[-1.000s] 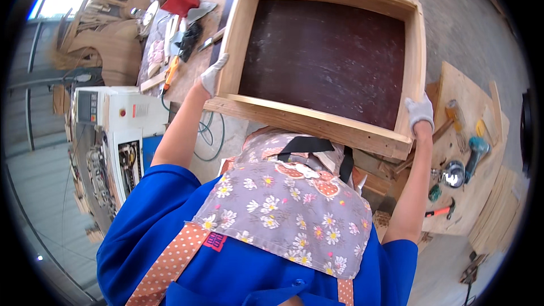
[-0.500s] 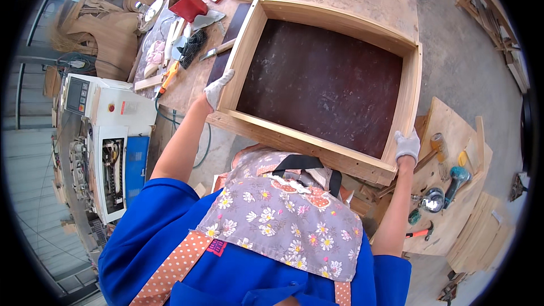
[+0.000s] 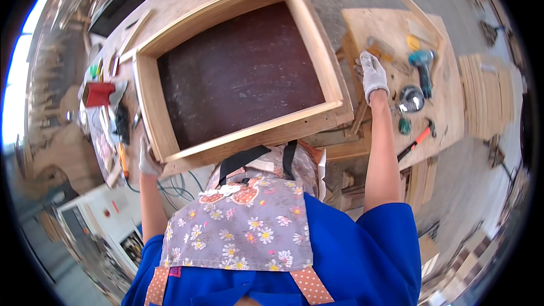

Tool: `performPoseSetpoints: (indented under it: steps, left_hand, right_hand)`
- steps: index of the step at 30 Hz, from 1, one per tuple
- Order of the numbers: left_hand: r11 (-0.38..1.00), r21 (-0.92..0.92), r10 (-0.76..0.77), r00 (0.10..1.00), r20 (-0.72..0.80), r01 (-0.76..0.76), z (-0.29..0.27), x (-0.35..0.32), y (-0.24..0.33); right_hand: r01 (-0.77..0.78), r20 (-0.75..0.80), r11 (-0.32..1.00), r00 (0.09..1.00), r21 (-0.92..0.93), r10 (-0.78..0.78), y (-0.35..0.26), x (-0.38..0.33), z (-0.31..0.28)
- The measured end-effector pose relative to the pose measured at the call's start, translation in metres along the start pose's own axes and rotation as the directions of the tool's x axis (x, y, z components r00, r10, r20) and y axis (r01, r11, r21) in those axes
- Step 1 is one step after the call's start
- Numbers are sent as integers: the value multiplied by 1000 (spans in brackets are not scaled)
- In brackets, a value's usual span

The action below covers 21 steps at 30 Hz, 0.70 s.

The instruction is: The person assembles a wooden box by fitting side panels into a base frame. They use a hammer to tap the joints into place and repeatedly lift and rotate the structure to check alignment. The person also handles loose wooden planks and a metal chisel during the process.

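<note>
1. A wooden frame box (image 3: 238,73) with a dark brown bottom panel lay on a wooden workbench (image 3: 187,5), straight in front of the person.
2. The left hand (image 3: 148,161), in a white glove, gripped the near left corner of the frame, fingers closed on its edge.
3. The right hand (image 3: 374,73), also gloved, was off the frame and reached to a low plywood table (image 3: 391,22) on the right; its fingers seemed loosely spread, holding nothing I could see.
4. On that table lay a teal drill (image 3: 422,65), a round metal tin (image 3: 411,99) and an orange-handled hammer (image 3: 418,137).
5. Left of the frame stood a red box (image 3: 100,94).
</note>
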<state>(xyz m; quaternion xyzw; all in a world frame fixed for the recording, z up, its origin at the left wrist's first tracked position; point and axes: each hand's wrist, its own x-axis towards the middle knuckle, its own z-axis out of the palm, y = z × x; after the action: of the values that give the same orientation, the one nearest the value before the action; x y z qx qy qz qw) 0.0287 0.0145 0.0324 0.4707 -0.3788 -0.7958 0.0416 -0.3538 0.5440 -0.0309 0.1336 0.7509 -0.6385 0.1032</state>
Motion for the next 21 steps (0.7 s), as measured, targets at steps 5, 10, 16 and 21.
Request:
performPoseSetpoints:
  steps: [5,10,16,21]
  left_hand:
    - [993,31,-102,971,-215,112,-28,0,0]
    - [979,119,-109,922,-372,164,-34,-1,-4]
    - [982,120,-99,931,-350,149,-18,0,8]
    - [956,276,-71,991,-113,100,-25,1,12]
  right_hand:
    - [-38,-106,970,994,-242,12,35,-46,-23]
    - [-146,-132,984,978,103,159,87,-58,-18]
    - [-200,-97,935,967,293,237,80,-74,-16]
    - [-200,-97,921,965,333,245,90,-74,-15]
